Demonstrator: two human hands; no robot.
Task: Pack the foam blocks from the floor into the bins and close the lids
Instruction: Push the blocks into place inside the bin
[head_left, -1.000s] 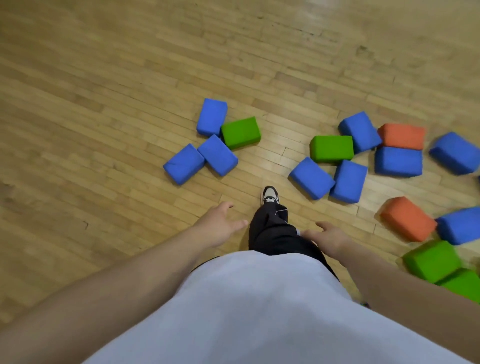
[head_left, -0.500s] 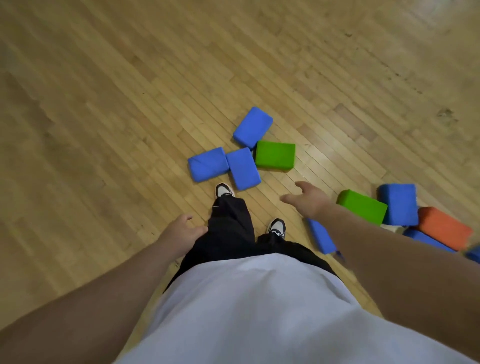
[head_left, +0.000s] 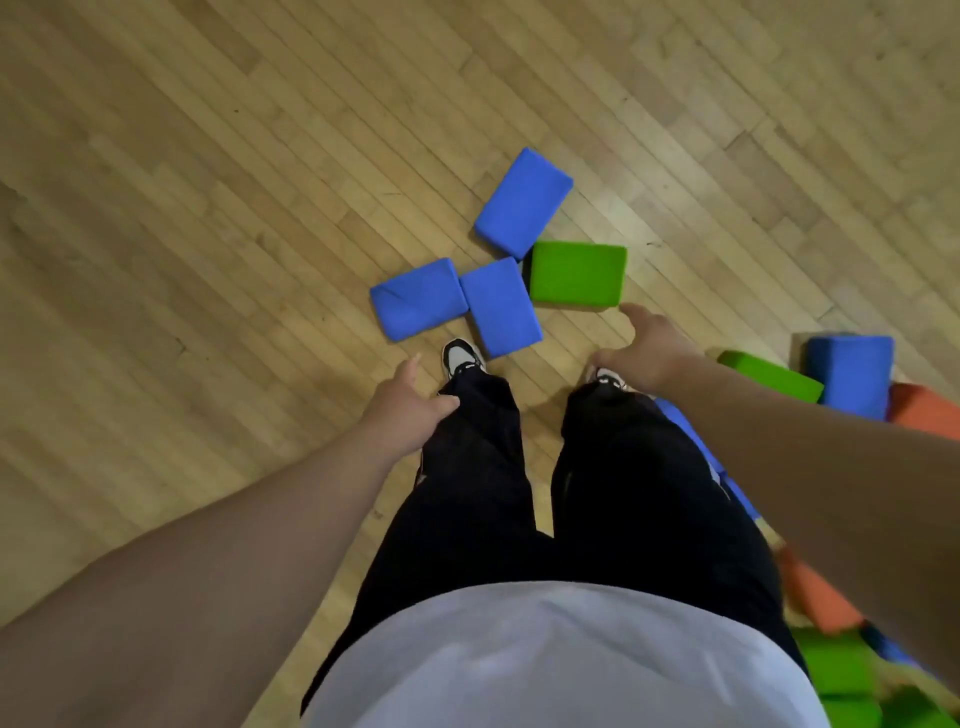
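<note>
Left hand (head_left: 410, 405): being held beside the black trouser leg (head_left: 483, 457), fingers (head_left: 411, 370) loosely spread, nothing being gripped.
Right hand (head_left: 649, 353): being held out farther forward, fingers loosely spread, empty; judged the nearer hand.
Green rectangular foam block (head_left: 576, 273): lying on the wooden floor (head_left: 208, 208) just beyond the right fingertips (head_left: 635, 313), long axis running across the reach.
Blue rectangular foam blocks (head_left: 501, 306): lying clustered just beside it, leftward and beyond.

Bare wood floor (head_left: 182, 234) wide open on your left and ahead, three blue blocks (head_left: 500, 306) and a green block (head_left: 576, 274) bunched touching just past your shoes (head_left: 460, 358), open strip of floor between them and the heap of blocks (head_left: 852, 374) crowding your right
</note>
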